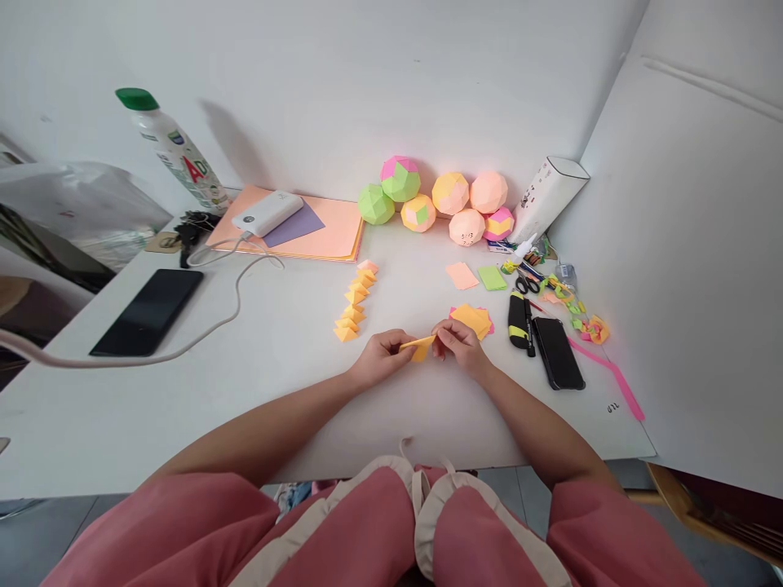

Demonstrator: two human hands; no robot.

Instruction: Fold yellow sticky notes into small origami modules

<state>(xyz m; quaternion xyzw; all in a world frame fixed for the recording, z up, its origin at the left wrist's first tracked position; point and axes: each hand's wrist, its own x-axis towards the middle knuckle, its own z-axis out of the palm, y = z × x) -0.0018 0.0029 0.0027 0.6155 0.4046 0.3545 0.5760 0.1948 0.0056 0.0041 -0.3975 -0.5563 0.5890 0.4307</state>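
White, smooth surface (294, 424) before a pale wall (318, 81). Orange paper slip (421, 352), thin, part-folded: pinched between left hand (382, 359) and right hand (463, 346). Step, apparently: folding; next move likely wants a firm crease. Beyond: pointed paper units (353, 312), in a row; faceted paper balls (400, 181), clustered.

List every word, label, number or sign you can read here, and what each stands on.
"AD": in large letters on the white bottle with the green cap; its smaller print is unreadable.
"5:13": apparently handwritten on the front pale paper ball; the line below is unclear.
Too small or blurred: the dark handwritten mark on the desk, and the markings on the tall white box and the power bank.
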